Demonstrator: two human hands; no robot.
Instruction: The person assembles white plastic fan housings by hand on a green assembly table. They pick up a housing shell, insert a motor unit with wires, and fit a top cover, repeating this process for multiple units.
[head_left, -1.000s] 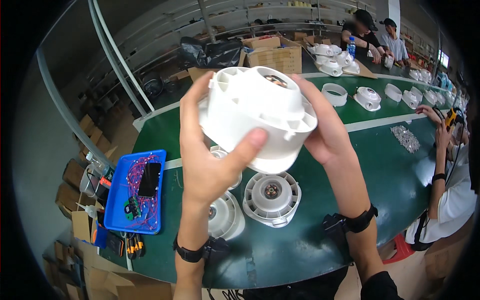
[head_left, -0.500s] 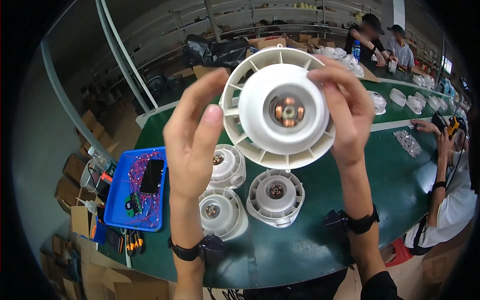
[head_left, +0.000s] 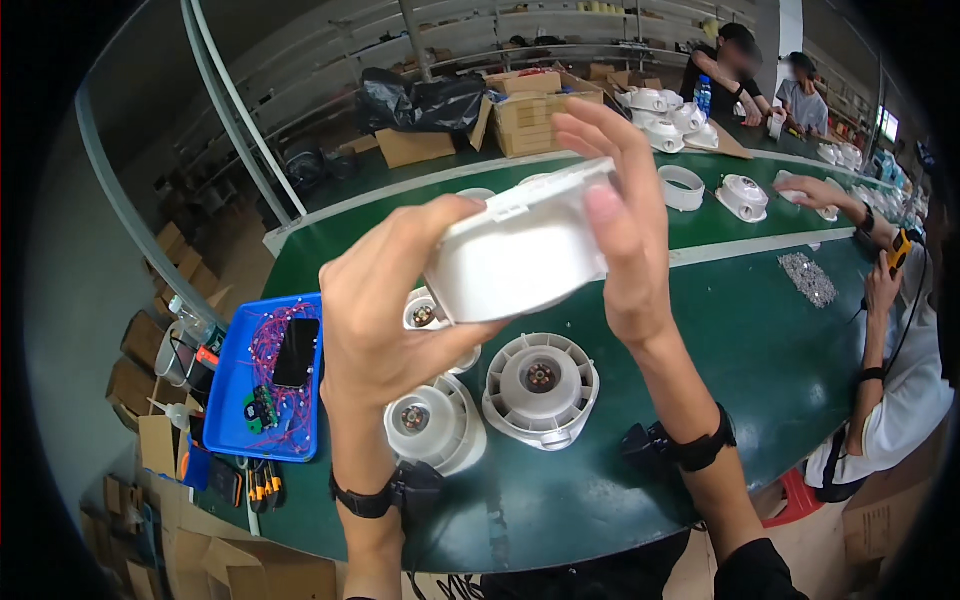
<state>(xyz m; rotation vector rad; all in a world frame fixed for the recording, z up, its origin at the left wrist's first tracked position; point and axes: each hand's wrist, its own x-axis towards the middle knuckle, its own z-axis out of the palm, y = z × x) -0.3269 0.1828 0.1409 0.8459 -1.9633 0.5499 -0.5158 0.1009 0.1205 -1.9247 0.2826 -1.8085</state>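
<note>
A round white plastic motor housing [head_left: 520, 262] is raised over the bench, turned so its smooth side wall faces me. My left hand [head_left: 385, 290] grips its left side, thumb below and fingers over the top. At its right edge my right hand [head_left: 632, 235] has the thumb against the housing, with the other fingers stretched up behind the rim. On the bench below are more white housings: a ribbed one [head_left: 541, 385] with copper coils in its middle, another [head_left: 430, 425] to its left, and a third [head_left: 422, 312] partly hidden by my left hand.
A blue tray [head_left: 225, 400] with wires, a green circuit board and a black phone lies left. Orange-handled tools [head_left: 265, 485] sit near the bench's left edge. Screws [head_left: 808, 280] are heaped at right beside a co-worker holding a yellow-black tool [head_left: 902, 248]. Cardboard boxes [head_left: 535, 120] stand behind.
The held housing has tipped from showing its ribbed face and coils to showing its side, and dropped slightly. My left hand has closed onto it. The co-worker's hand reaches toward the white parts.
</note>
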